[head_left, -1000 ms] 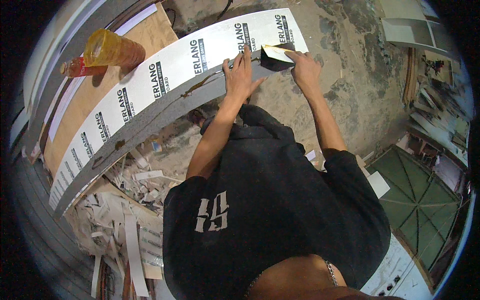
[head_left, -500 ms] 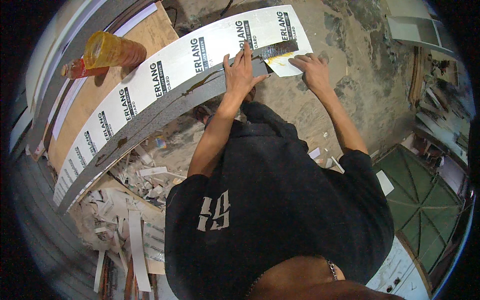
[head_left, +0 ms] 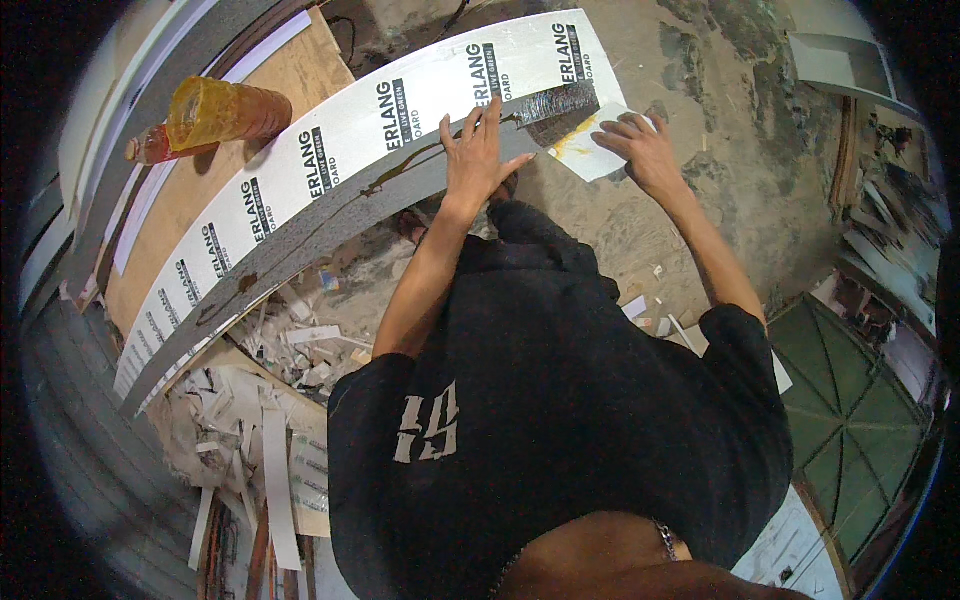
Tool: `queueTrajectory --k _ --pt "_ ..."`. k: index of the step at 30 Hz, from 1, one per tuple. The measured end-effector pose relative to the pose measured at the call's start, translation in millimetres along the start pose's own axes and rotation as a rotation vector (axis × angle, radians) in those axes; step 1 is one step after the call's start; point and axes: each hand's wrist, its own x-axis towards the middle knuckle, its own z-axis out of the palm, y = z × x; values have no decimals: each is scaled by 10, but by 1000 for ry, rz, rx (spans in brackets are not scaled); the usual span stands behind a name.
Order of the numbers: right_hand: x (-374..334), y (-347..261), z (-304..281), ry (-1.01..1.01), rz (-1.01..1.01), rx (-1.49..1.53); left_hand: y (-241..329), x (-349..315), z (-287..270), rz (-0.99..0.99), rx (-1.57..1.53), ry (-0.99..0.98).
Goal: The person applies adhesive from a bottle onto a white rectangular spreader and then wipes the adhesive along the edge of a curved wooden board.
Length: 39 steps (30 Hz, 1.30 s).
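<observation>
A yellow-smeared white card (head_left: 598,160) slants at the glossy end of a curved, brown-streaked grey strip (head_left: 310,235).

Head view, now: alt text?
Right hand holds a yellow-smeared white card by the glossy end of the gray band on a curved white panel; left hand spread across the band. Yellow container on plywood, picture left.

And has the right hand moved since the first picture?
Yes: the right hand has shifted right and down in view, judged against the white board.

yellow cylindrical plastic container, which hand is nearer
Left. The left hand rests right of the container, on the curved grey-and-white board; the right hand is farther right.
</observation>
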Motion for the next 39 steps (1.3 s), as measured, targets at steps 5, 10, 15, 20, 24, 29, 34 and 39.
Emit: queueTrajectory --k 5,10,15,20,24,29,34,39 --pt "-223 212 -115 -88 -60 -123 -13 -7 15 23 24 15" --pt "-458 160 -534 -22 92 149 14 -15 -40 21 47 -6" --pt "-226 -358 -459 282 238 916 39 6 -163 15 -142 57" --pt "152 -687 -316 313 174 351 -121 -102 -389 0 -88 32" --pt "351 -716 -16 347 112 105 -336 -273 -329 21 -20 -31" --pt "469 -725 152 362 112 51 -397 -312 -254 45 29 -31" --pt "520 -728 228 352 93 36 -396 -314 -254 36 -8 -17" --pt "339 -773 193 324 47 54 -360 -305 -300 9 -62 -1"
